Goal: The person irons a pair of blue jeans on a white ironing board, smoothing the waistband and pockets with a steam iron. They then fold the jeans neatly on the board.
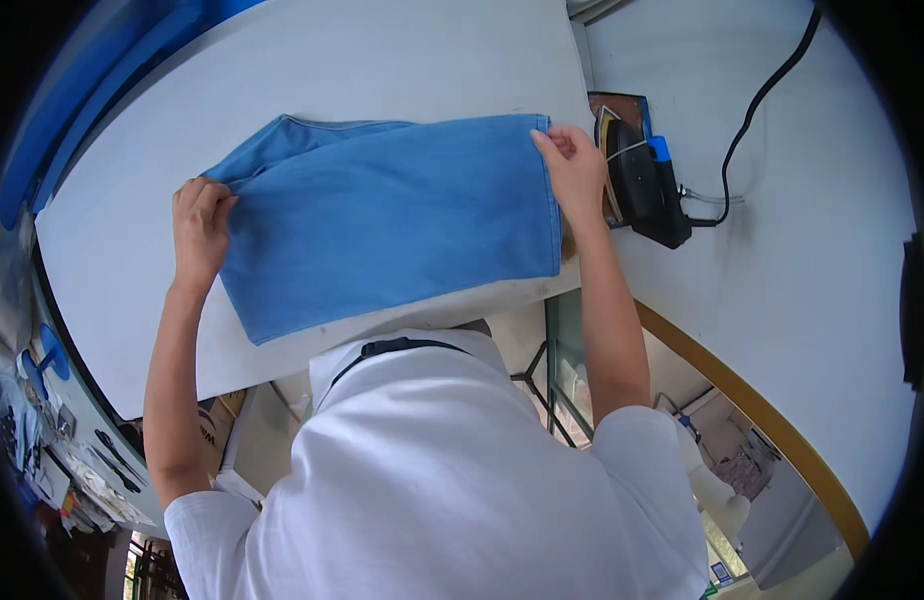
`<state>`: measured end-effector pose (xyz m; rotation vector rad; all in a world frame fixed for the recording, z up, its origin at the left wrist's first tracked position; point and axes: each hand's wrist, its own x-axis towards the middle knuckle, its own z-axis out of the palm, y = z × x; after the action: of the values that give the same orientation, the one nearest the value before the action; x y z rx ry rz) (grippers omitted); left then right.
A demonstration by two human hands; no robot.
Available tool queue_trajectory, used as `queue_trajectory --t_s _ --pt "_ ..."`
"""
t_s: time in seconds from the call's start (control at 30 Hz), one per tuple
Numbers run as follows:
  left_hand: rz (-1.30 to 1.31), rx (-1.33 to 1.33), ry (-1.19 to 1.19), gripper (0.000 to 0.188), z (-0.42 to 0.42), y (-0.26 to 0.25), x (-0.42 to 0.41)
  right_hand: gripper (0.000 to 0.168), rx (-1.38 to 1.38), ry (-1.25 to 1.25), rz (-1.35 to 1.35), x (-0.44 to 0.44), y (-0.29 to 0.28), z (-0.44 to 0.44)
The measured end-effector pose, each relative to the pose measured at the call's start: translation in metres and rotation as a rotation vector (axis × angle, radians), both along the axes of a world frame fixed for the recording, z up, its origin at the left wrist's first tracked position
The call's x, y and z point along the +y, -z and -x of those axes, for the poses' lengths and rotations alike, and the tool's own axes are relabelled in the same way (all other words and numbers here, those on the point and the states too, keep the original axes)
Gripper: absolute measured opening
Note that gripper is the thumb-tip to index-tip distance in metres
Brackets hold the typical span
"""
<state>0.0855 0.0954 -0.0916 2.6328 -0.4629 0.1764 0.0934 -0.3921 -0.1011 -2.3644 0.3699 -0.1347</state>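
Observation:
A blue denim garment piece (402, 217) lies spread on the pale padded table (402, 60) before me. My left hand (200, 214) pinches its upper left edge between thumb and fingers. At the opposite end, my right hand (570, 165) grips the upper corner of the stitched hem. A second layer of the denim shows above the left half, with a fold running between the layers. The lower edge lies flat near the table's front, close to my body. Fingertips of both hands are partly hidden.
An electric iron (645, 180) rests on a stand just right of my right hand, its black cord (747, 127) rising to the upper right. Scissors (116, 457) and assorted items lie on a surface at lower left. A wooden edge (754, 405) curves at the right.

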Motion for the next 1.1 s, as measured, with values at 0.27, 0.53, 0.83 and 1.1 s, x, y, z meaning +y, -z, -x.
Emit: queue_trajectory --t_s 0.27,0.53,0.83,1.1 --pt "-0.050 0.046 -0.070 0.011 0.011 -0.019 0.001 0.017 -0.048 -0.041 -0.346 -0.018 -0.041 0.019" --pt "0.248 0.301 -0.173 0.007 -0.007 -0.006 0.022 0.019 -0.035 0.151 -0.791 -0.010 -0.073 0.019" --pt "-0.152 -0.163 -0.308 0.019 -0.009 0.028 -0.003 0.033 0.000 0.139 -0.462 0.004 -0.008 -0.001" --pt "-0.276 0.000 0.087 0.047 0.038 0.039 -0.067 0.031 0.178 -0.180 0.102 -0.017 -0.003 0.064"
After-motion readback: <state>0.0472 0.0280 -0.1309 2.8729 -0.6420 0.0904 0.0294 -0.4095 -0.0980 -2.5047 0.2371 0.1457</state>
